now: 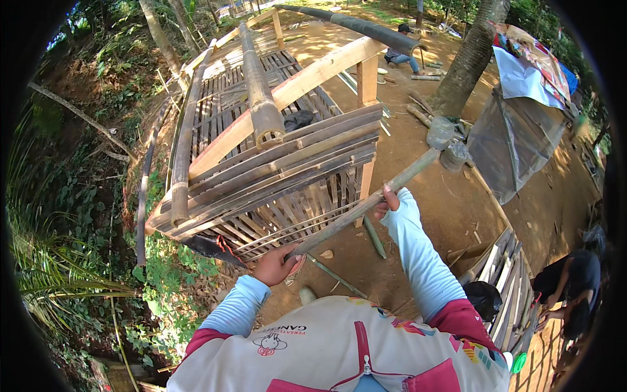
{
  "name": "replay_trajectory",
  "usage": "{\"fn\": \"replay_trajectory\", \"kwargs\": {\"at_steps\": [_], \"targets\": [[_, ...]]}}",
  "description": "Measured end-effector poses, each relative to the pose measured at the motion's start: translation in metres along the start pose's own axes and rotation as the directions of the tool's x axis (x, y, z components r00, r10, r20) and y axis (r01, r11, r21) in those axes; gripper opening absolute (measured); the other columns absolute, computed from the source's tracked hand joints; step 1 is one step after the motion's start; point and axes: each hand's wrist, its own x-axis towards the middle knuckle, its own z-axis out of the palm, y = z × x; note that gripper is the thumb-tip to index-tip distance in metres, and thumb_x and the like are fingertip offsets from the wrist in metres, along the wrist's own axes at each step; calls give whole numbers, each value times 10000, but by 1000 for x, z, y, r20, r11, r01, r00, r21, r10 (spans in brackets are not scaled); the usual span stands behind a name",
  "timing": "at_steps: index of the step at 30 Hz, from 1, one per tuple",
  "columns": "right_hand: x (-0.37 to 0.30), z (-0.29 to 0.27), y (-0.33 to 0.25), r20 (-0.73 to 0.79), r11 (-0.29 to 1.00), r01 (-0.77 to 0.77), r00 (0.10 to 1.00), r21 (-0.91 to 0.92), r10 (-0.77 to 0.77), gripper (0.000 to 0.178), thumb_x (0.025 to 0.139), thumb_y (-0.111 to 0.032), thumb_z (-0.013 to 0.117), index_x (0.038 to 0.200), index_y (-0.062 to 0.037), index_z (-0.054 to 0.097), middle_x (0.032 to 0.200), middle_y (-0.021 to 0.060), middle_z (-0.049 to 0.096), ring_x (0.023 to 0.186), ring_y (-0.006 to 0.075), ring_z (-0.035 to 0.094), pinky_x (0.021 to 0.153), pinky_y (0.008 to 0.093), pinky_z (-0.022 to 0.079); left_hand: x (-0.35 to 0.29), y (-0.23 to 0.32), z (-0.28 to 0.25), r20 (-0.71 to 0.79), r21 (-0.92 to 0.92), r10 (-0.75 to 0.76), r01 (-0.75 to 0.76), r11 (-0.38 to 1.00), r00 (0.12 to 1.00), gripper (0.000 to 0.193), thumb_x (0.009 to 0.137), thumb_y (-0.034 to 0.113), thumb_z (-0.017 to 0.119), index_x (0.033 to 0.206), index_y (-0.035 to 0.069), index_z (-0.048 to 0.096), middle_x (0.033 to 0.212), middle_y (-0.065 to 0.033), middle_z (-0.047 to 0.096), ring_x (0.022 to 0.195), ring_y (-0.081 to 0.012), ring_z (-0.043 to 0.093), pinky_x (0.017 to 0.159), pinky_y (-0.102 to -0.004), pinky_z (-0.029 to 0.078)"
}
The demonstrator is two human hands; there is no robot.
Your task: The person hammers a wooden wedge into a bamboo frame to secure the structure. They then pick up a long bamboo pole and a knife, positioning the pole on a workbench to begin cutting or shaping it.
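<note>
Head view: A worker in pale-blue sleeves holds a bamboo pole [339,221] slantwise beside the near right corner of a slatted bamboo structure [336,145]. Both hands are curled around it, the left hand [274,264] gripping near its lower end and the right hand [388,203] clasping it farther up. Beyond the pole's far end, clear plastic jugs [441,132] sit on the bare ground [424,225]. A seated person [405,57] appears in the background; another person [571,284] bends at right.
</note>
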Motion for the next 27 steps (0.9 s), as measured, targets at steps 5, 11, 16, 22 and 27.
{"fn": "replay_trajectory", "kwargs": {"at_steps": [5,11,16,22,27], "targets": [[57,36,-23,-134,992,117,983,-54,-124,540,898,-330,785,1243,-36,491,885,106,597,633,179,589,552,353,555,33,-10,-68,-174,246,175,-130,961,969,375,906,240,727,1261,129,681,1147,-171,722,1014,-393,688,859,-462,553],[136,22,-58,-361,943,334,877,-12,-316,816,879,-245,816,1516,-58,342,938,98,618,619,174,581,490,352,536,63,-5,-127,-249,385,228,-120,915,941,442,865,274,771,1273,136,671,1106,-141,737,951,-381,700,803,-465,562],[179,-13,-67,-141,932,337,924,-136,-355,520,916,-320,777,1272,-23,541,933,80,630,566,138,547,479,288,522,90,-9,-136,-288,444,379,-228,866,879,412,841,260,766,1217,147,644,1084,-94,723,898,-355,698,745,-483,548],[198,-29,-71,-211,935,330,912,-129,-351,250,946,-312,752,932,-83,650,808,22,633,563,144,576,487,261,520,118,0,-124,-328,522,411,-199,830,851,387,826,249,763,1175,141,635,1022,-64,664,852,-316,676,754,-457,531],[228,-62,-80,-176,950,311,936,0,-306,305,905,-260,793,1062,-71,613,924,67,654,618,170,624,527,266,546,145,22,-109,-410,516,454,-209,831,791,305,781,221,786,1044,103,686,972,-87,686,896,-305,671,803,-441,495]]}}
